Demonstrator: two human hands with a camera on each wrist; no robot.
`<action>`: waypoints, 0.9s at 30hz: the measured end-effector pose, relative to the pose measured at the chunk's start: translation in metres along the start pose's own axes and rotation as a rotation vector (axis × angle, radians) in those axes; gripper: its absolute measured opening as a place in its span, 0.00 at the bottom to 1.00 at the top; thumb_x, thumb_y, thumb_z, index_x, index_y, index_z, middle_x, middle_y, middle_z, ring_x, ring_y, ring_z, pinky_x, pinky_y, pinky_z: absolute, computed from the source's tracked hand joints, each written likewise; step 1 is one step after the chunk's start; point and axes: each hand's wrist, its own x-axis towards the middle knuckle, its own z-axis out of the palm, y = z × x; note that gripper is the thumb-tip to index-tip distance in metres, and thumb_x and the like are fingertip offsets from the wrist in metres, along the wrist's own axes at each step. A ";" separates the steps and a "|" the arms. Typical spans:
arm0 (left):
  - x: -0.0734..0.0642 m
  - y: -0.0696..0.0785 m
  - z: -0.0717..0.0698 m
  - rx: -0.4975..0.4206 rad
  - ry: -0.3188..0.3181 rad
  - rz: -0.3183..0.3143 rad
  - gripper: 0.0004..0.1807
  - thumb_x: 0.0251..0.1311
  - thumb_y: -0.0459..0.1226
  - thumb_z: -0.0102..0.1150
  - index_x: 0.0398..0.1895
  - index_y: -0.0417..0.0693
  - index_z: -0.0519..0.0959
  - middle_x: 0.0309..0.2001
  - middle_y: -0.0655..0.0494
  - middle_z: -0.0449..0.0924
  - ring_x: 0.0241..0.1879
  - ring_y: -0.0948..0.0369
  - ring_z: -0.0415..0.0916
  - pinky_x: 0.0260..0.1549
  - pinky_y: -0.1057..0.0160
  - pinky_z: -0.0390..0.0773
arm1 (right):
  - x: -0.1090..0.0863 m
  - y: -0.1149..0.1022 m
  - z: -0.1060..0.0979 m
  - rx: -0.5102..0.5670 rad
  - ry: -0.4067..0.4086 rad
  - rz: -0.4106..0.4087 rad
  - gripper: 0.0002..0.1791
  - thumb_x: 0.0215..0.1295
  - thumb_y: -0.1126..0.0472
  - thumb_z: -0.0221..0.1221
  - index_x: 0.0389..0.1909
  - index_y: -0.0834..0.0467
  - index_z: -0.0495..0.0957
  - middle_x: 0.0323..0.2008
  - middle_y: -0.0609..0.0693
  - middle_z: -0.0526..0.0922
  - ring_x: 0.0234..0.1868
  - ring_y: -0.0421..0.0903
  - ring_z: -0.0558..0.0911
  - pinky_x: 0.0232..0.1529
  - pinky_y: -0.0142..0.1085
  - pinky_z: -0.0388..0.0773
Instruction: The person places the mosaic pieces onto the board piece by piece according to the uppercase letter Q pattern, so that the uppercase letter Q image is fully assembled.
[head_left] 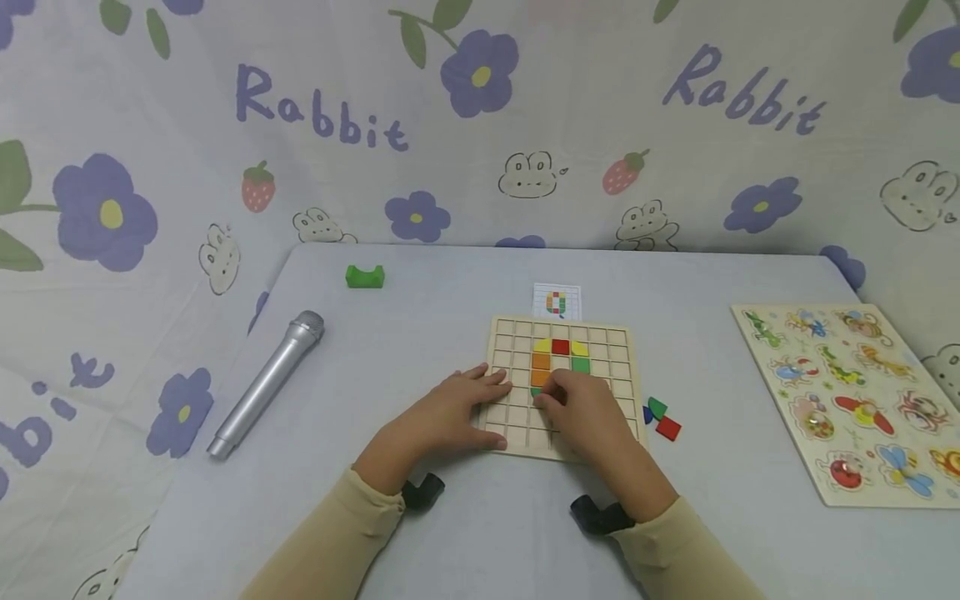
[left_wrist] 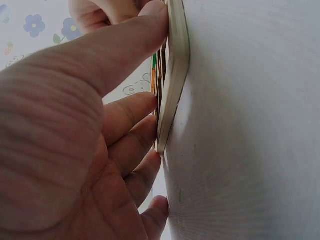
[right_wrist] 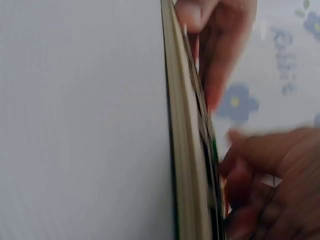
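Observation:
A wooden grid board [head_left: 521,437] lies on the table with a ring of coloured tiles partly laid on it. My left hand [head_left: 453,412] rests at the board's left edge, thumb near the front corner and fingers spread on the grid; the left wrist view shows the thumb [left_wrist: 135,40] on its rim. My right hand [head_left: 585,408] is bent over the middle of the grid, thumb and index pinching at a small green tile [head_left: 535,391] below two orange tiles [head_left: 541,362]. A red tile [head_left: 560,347], yellow tiles [head_left: 580,348] and another green tile [head_left: 581,365] sit around it.
Loose red [head_left: 668,428], green [head_left: 657,407] and blue [head_left: 648,414] tiles lie right of the board. Behind it is a pattern card [head_left: 557,302]. A silver microphone [head_left: 266,383] and green block [head_left: 365,277] are at left, an animal puzzle board [head_left: 817,450] at right.

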 end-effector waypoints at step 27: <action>-0.001 0.002 -0.001 -0.006 -0.010 -0.008 0.49 0.62 0.52 0.80 0.85 0.60 0.67 0.86 0.65 0.58 0.90 0.57 0.44 0.89 0.49 0.47 | -0.048 0.123 -0.093 -0.048 -0.036 0.142 0.15 0.66 0.57 0.75 0.44 0.61 0.83 0.43 0.58 0.82 0.44 0.54 0.79 0.40 0.40 0.75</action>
